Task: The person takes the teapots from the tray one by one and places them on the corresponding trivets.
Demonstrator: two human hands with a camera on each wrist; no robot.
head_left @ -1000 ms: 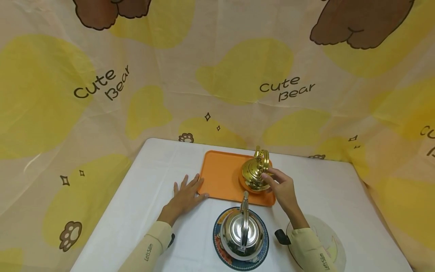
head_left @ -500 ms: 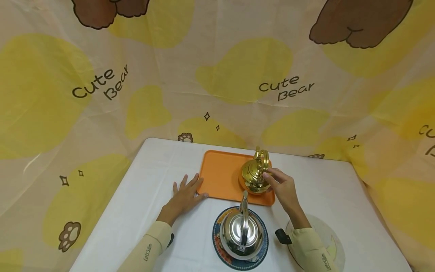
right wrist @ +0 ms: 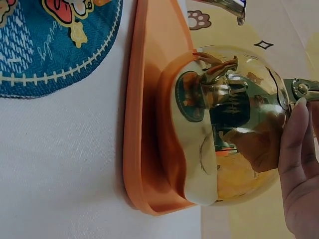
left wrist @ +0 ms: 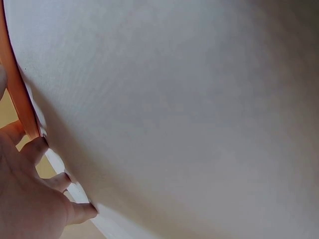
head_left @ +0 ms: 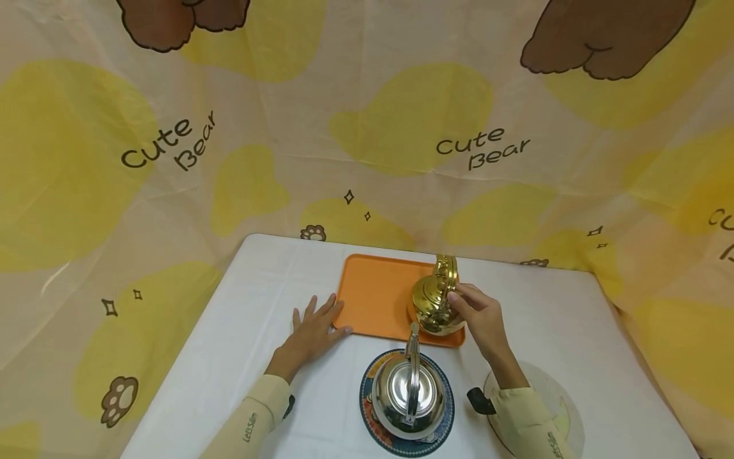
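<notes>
A shiny gold teapot [head_left: 431, 305] is over the right end of an orange tray [head_left: 373, 293]. My right hand [head_left: 483, 315] grips its raised handle from the right side; in the right wrist view the thumb [right wrist: 294, 132] lies against the handle's metal bracket. Whether the pot's base touches the tray cannot be told. My left hand [head_left: 312, 331] has spread fingers, with fingertips and thumb at the tray's left edge. Nearer than the tray, a silver teapot [head_left: 395, 408] stands on a round patterned blue mat [head_left: 367, 414].
A pale round mat [head_left: 568, 408] lies partly under my right sleeve [head_left: 524, 417]. All this is on a white-covered table [head_left: 596, 331]. A yellow bear-print cloth [head_left: 390, 127] hangs right behind the table's far edge.
The gold teapot has shifted a little to the right and nearer, turning slightly, with my right hand moving along with it. My left hand, the tray and the silver teapot stay put.
</notes>
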